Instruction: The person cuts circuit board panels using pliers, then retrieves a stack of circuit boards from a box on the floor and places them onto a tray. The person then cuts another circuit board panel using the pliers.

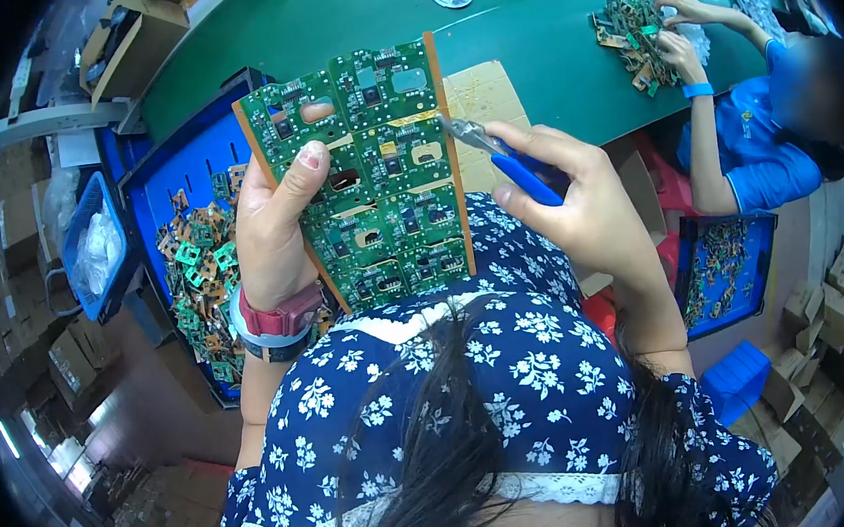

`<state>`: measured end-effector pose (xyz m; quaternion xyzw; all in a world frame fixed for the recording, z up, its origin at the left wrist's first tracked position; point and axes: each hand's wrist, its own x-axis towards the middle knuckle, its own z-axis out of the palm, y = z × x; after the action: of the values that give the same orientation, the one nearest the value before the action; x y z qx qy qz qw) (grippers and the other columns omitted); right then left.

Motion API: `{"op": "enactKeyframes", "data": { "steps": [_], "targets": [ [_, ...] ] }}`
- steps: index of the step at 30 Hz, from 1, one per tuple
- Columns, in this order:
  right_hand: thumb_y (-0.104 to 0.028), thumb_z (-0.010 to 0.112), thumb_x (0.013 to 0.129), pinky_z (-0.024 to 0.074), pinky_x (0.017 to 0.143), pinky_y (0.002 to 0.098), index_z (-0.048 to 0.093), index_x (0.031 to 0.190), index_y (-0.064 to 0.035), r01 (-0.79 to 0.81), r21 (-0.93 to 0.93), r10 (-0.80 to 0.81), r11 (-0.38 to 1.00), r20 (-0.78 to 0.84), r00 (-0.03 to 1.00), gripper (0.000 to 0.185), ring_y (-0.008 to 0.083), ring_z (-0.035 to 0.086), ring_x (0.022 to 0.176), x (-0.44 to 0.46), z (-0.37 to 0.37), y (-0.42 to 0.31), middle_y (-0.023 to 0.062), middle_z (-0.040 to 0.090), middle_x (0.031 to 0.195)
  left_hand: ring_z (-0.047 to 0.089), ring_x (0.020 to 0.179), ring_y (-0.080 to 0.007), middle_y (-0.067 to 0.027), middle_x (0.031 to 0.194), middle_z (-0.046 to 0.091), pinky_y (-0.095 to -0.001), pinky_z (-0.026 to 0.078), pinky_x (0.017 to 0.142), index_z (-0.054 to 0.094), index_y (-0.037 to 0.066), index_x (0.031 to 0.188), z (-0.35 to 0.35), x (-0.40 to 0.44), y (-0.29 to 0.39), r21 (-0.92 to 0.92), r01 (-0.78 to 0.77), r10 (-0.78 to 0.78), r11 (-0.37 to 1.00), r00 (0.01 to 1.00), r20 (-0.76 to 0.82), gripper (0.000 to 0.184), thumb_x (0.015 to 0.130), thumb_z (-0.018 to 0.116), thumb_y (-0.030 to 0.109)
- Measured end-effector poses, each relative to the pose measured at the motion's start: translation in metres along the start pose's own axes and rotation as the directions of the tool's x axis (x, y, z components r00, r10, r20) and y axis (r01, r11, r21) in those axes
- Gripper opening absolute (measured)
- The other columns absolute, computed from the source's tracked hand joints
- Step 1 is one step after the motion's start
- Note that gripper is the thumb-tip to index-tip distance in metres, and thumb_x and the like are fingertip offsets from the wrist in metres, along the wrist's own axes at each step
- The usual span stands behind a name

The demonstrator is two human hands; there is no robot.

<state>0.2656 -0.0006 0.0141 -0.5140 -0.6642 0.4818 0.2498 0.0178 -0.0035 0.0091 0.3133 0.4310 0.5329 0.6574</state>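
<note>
My left hand (282, 210) grips a green printed circuit board panel (391, 201) by its left side, thumb on the front face. The panel carries several small boards with cutouts and has orange-brown strips along both long edges. In my right hand (581, 184) is a pair of cutting pliers (519, 167) with blue handles. Their metal jaws are at the panel's upper right edge, by the brown strip; whether they touch it I cannot tell. Behind the panel, a piece of cardboard (489, 107) lies on the green table.
A blue tray (150, 192) on the left holds a heap of small circuit boards (207, 272). Beside it hangs a blue basket (95, 252) with plastic bags. Across the green table (543, 42), a co-worker (762, 133) handles a pile of boards (638, 39). Cardboard boxes stand around.
</note>
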Motion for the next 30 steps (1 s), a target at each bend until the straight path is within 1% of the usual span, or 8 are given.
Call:
{"op": "enactKeyframes", "data": {
  "steps": [5, 8, 12, 17, 20, 24, 29, 30],
  "targets": [
    [-0.017, 0.068, 0.081, 0.0474, 0.072, 0.0282, 0.059, 0.125, -0.0068, -0.004, 0.11, 0.005, 0.994, -0.007, 1.0, 0.045, 0.0162, 0.06, 0.077, 0.0, 0.008, 0.008, 0.012, 0.063, 0.086, 0.063, 0.097, -0.02, -0.0144, 0.113, 0.061, -0.0341, 0.055, 0.082, 0.05, 0.0, 0.122, 0.003, -0.001, 0.002, -0.024, -0.005, 0.005, 1.0, 1.0, -0.007, 0.035, 0.092, 0.059, 0.013],
    [-0.014, 0.068, 0.083, 0.0411, 0.07, 0.022, 0.056, 0.125, 0.0022, -0.028, 0.233, 0.033, 0.972, -0.019, 0.999, 0.047, 0.0078, 0.05, 0.078, 0.0, 0.014, 0.011, 0.0029, 0.058, 0.088, 0.065, 0.099, -0.0266, -0.0172, 0.116, 0.06, -0.0399, 0.057, 0.081, 0.047, 0.002, 0.125, 0.0, -0.001, -0.001, -0.006, -0.001, 0.001, 1.0, 1.0, -0.007, 0.036, 0.093, 0.057, 0.015],
    [-0.018, 0.067, 0.083, 0.0485, 0.077, 0.0283, 0.058, 0.125, -0.0018, -0.115, 0.253, 0.117, 0.961, 0.008, 0.993, 0.046, 0.0168, 0.064, 0.084, 0.002, 0.018, 0.007, 0.0157, 0.066, 0.096, 0.065, 0.099, -0.0263, -0.0171, 0.116, 0.06, -0.0401, 0.057, 0.081, 0.048, 0.002, 0.125, 0.003, 0.0, -0.001, 0.004, -0.005, 0.005, 1.0, 0.999, -0.053, 0.036, 0.093, 0.058, 0.016],
    [-0.008, 0.064, 0.084, 0.0452, 0.07, 0.0267, 0.057, 0.125, 0.0017, -0.078, 0.232, 0.103, 0.969, -0.099, 0.99, 0.043, 0.0127, 0.059, 0.078, 0.002, 0.036, 0.012, 0.0069, 0.065, 0.087, 0.062, 0.097, -0.0173, -0.0118, 0.112, 0.061, -0.0318, 0.053, 0.083, 0.051, 0.001, 0.122, 0.01, -0.003, 0.002, -0.008, 0.008, -0.009, 1.0, 0.997, -0.074, 0.032, 0.093, 0.058, 0.013],
    [-0.007, 0.063, 0.083, 0.046, 0.066, 0.0297, 0.057, 0.125, -0.0003, 0.027, -0.082, -0.047, 0.996, -0.256, 0.965, 0.043, 0.015, 0.061, 0.073, 0.005, 0.047, 0.013, 0.0129, 0.064, 0.083, 0.061, 0.097, -0.0149, -0.0093, 0.112, 0.061, -0.0295, 0.051, 0.084, 0.051, 0.002, 0.122, 0.016, -0.005, 0.001, 0.102, -0.032, 0.047, 0.994, 0.988, -0.148, 0.031, 0.094, 0.057, 0.012],
    [-0.007, 0.062, 0.083, 0.0465, 0.065, 0.0293, 0.056, 0.126, -0.0016, -0.025, -0.244, -0.047, 0.97, -0.285, 0.957, 0.044, 0.0163, 0.062, 0.07, 0.005, 0.048, 0.001, 0.018, 0.064, 0.086, 0.059, 0.099, -0.0135, -0.0073, 0.112, 0.061, -0.0278, 0.048, 0.086, 0.052, 0.002, 0.122, 0.021, -0.004, 0.001, 0.13, -0.055, 0.077, 0.99, 0.982, -0.17, 0.03, 0.095, 0.057, 0.013],
    [-0.008, 0.063, 0.083, 0.047, 0.064, 0.0286, 0.056, 0.126, -0.0014, -0.071, -0.345, -0.031, 0.936, -0.281, 0.959, 0.044, 0.0155, 0.061, 0.069, 0.008, 0.047, -0.001, 0.017, 0.065, 0.086, 0.059, 0.1, -0.0139, -0.0073, 0.112, 0.061, -0.0277, 0.048, 0.087, 0.052, 0.002, 0.123, 0.023, -0.003, -0.002, 0.208, -0.104, 0.141, 0.973, 0.975, -0.17, 0.03, 0.095, 0.056, 0.013],
    [-0.009, 0.063, 0.083, 0.047, 0.065, 0.028, 0.056, 0.126, -0.0015, -0.085, -0.241, 0.021, 0.967, -0.258, 0.966, 0.045, 0.0154, 0.061, 0.07, 0.008, 0.044, 0.0, 0.0166, 0.065, 0.088, 0.059, 0.099, -0.0139, -0.0074, 0.112, 0.061, -0.0278, 0.048, 0.087, 0.052, 0.002, 0.123, 0.022, -0.002, -0.001, 0.199, -0.089, 0.123, 0.976, 0.979, -0.165, 0.03, 0.095, 0.056, 0.012]
  ]
}}
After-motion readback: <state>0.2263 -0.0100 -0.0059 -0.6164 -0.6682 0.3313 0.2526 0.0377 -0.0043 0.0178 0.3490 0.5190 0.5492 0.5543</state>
